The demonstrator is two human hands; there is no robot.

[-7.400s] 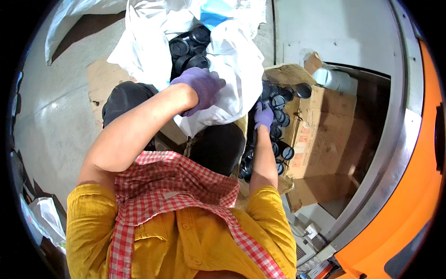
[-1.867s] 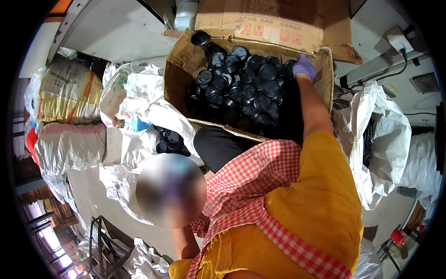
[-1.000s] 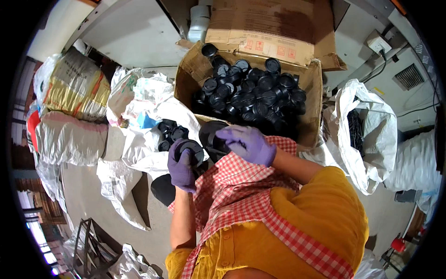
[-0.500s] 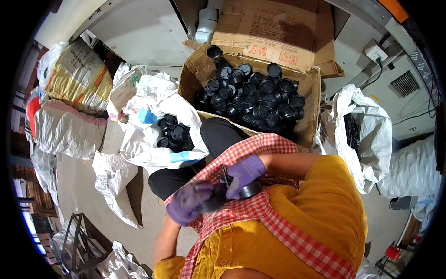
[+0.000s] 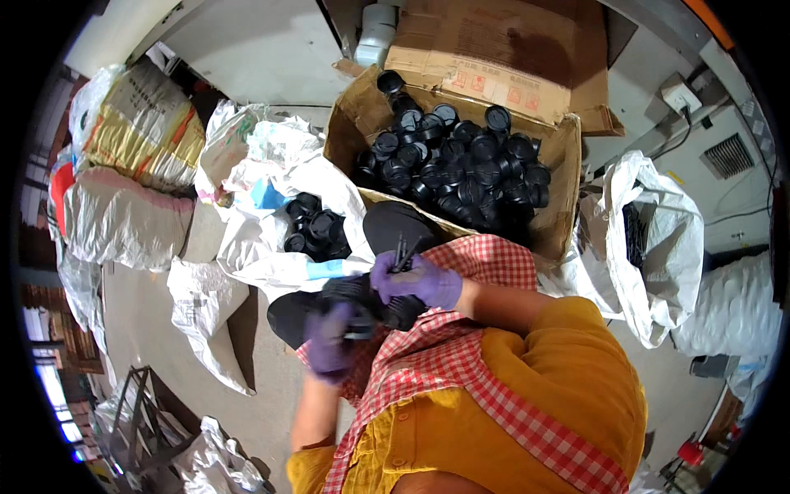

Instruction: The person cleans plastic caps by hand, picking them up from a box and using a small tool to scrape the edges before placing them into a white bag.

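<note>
Over the checked apron (image 5: 448, 350), a black round piece (image 5: 405, 314) is gripped under the curled fingers of the right hand (image 5: 403, 280), with thin black strips (image 5: 401, 249) pointed away from the apron. Toward the apron's left edge, the left hand (image 5: 331, 336) is blurred; its finger state cannot be told. Beyond the apron, black caps (image 5: 461, 171) are heaped in a cardboard box (image 5: 568, 185).

The left hand (image 5: 330, 342) is blurred, its exact grip unclear.
</note>
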